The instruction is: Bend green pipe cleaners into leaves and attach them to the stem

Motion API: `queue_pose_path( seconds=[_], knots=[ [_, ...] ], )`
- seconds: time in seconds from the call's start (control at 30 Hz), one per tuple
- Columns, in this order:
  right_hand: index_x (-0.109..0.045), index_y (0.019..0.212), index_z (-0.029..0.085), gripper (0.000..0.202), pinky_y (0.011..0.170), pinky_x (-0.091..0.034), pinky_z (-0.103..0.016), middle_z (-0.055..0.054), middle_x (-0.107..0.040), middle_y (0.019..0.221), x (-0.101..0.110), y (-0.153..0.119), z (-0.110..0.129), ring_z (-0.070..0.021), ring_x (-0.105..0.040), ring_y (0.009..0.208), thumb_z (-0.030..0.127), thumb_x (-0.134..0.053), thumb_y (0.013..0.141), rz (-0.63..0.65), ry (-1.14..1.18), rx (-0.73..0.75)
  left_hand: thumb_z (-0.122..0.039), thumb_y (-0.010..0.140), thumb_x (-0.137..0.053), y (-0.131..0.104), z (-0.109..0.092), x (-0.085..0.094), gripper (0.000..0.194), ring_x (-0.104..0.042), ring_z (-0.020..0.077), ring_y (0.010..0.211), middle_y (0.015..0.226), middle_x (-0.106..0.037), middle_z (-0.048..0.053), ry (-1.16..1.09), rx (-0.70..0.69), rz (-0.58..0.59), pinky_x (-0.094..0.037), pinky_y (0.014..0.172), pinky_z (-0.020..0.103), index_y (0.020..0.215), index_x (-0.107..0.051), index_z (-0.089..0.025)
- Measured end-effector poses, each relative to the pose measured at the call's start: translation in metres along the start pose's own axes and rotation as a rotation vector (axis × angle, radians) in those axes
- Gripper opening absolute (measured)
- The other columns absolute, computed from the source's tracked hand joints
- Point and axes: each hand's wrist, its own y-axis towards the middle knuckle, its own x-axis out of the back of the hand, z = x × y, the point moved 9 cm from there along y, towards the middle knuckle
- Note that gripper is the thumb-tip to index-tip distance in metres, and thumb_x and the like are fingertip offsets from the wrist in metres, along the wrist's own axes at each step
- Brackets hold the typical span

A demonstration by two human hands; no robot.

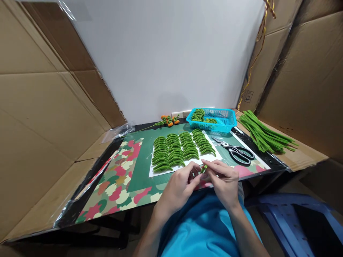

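My left hand [186, 180] and my right hand [222, 178] meet at the table's front edge. Between their fingertips is a short piece of green pipe cleaner [204, 168], mostly hidden by the fingers. Both hands are closed on it in a pinch. Just beyond them lies a white sheet [160, 174] bearing several rows of curved green pipe-cleaner pieces [175, 151], set out in columns. Black-handled scissors [235, 151] rest to the right of the sheet, closed, with their tips pointing away to the left.
A blue plastic basket [225, 125] with some green pieces stands at the back right. Long green pipe cleaners [265, 134] lie in a bundle at the far right. An orange-flowered stem [170, 120] lies at the back. Cardboard walls [40, 107] flank the table; a blue chair [278, 214] is at right.
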Motion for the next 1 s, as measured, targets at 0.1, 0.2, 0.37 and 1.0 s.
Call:
queue_pose_path(
  seconds=[0.1,0.2,0.37,1.0],
  knots=[
    [-0.085,0.114,0.028,0.029,0.057,-0.062,-0.026,-0.002,-0.075,0.083,0.002,0.0,-0.003,-0.015,-0.072,0.062,0.016,-0.068,0.095,-0.006,0.005,-0.024,-0.032,0.106,-0.059,0.0,-0.002,0.0,0.013,-0.058,0.0145,0.074,0.087,-0.067,-0.003,0.013,-0.005,0.01,-0.039,0.069,0.026,0.098,-0.061,-0.022],
    [-0.085,0.114,0.028,0.029,0.057,-0.061,-0.025,-0.002,-0.076,0.084,0.001,0.001,0.001,-0.0152,-0.073,0.064,0.015,-0.067,0.095,0.001,-0.05,0.004,-0.03,0.107,-0.055,-0.001,-0.003,0.0,0.017,-0.059,0.0153,0.077,0.088,-0.068,-0.002,0.038,-0.026,0.004,-0.039,0.071,0.027,0.094,-0.06,-0.022],
    [-0.085,0.113,0.027,0.029,0.057,-0.059,-0.023,-0.003,-0.076,0.085,-0.003,0.0,0.012,-0.0149,-0.072,0.067,0.015,-0.066,0.095,-0.005,-0.177,0.096,-0.037,0.11,-0.05,-0.003,-0.003,0.001,0.023,-0.059,0.0149,0.073,0.083,-0.065,-0.002,0.022,-0.047,-0.025,-0.04,0.072,0.027,0.094,-0.058,-0.022],
    [-0.067,0.142,0.028,0.042,0.071,-0.063,-0.027,-0.006,-0.072,0.109,-0.024,-0.002,0.019,-0.0156,-0.073,0.08,0.016,-0.062,0.102,0.241,-0.196,0.157,-0.042,0.109,-0.051,-0.008,0.007,0.023,0.033,-0.052,0.0139,0.068,0.073,-0.055,-0.002,-0.157,0.024,-0.217,-0.041,0.068,0.027,0.085,-0.056,-0.02]
  ],
)
